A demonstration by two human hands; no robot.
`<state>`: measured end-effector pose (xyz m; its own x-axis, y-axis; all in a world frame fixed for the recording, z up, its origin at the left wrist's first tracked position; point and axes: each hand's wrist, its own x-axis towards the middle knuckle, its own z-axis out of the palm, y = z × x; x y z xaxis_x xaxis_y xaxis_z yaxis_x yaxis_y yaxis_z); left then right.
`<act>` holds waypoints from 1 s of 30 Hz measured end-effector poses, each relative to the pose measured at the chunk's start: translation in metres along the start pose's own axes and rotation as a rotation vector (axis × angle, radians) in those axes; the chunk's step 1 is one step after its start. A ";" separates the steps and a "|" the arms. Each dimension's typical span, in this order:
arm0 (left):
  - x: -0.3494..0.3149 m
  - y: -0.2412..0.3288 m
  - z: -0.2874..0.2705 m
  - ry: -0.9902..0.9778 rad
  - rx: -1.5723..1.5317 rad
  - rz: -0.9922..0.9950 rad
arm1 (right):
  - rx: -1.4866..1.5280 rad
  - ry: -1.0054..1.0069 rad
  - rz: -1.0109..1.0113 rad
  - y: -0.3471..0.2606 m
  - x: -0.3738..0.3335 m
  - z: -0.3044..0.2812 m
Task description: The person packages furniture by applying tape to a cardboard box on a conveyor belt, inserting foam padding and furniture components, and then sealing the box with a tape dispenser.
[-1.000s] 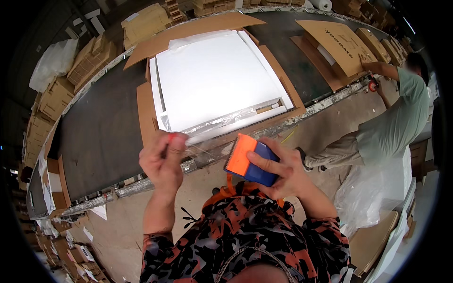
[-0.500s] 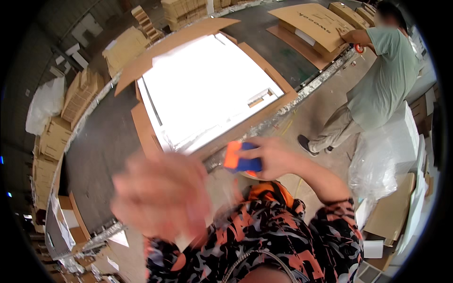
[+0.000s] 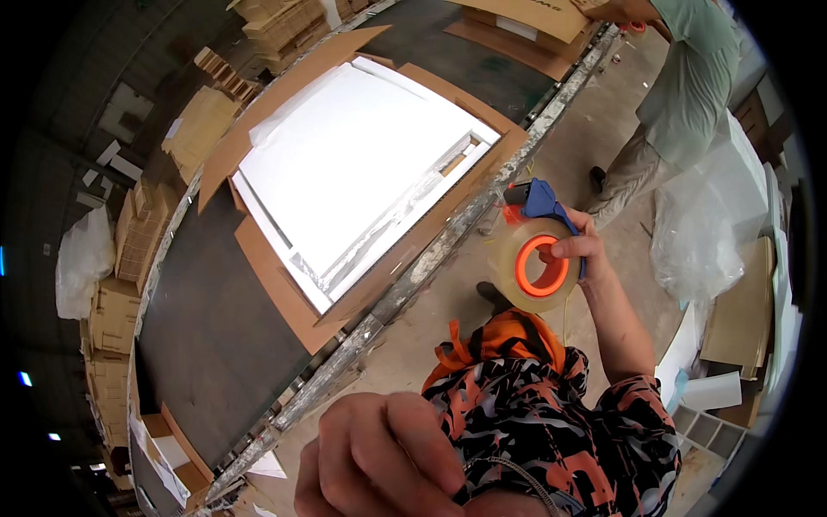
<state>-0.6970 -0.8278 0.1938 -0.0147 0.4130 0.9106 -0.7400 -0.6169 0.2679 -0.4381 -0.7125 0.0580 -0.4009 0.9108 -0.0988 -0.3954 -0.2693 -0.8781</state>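
My right hand (image 3: pixel 584 245) grips a blue tape dispenser (image 3: pixel 543 200) loaded with a wide roll of clear tape (image 3: pixel 504 261) on an orange core. It holds the dispenser up off the near side of the conveyor. Low in the picture and close to the camera, my left hand (image 3: pixel 379 452) has its fingers curled in; whatever they may hold is hidden. Beyond both hands lies a flat open carton (image 3: pixel 276 289) with its brown flaps folded out. A large white panel with white edging (image 3: pixel 353 164) fills it, and some clear film shows along its near edge.
The carton rests on a dark conveyor (image 3: pixel 198 336) with a worn metal rail (image 3: pixel 413 271). At the upper right, a co-worker in a green shirt (image 3: pixel 702 95) touches another carton (image 3: pixel 525 13). Plastic-wrapped white blocks (image 3: pixel 706 207) stand at right, stacked cardboard (image 3: pixel 112 302) at left.
My right hand has raised and turned the dispenser, so the tape roll now faces me. My left hand has dropped from beside the carton toward my chest. The whole view has shifted.
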 end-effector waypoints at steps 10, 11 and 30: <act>-0.076 -0.050 -0.109 0.454 1.643 -0.414 | 0.162 0.275 -0.263 -0.048 0.128 -0.128; -0.079 -0.048 -0.112 0.151 1.927 -0.612 | 0.130 0.305 -0.275 -0.052 0.161 -0.147; -0.106 -0.071 -0.134 -0.060 2.377 -1.501 | -1.120 -0.584 -0.411 -0.045 0.325 -0.081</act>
<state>-0.7333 -0.7378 0.0356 -0.4386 0.8956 0.0750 0.8964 0.4419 -0.0348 -0.4837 -0.3787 0.0270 -0.8218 0.5206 0.2317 0.2048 0.6493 -0.7325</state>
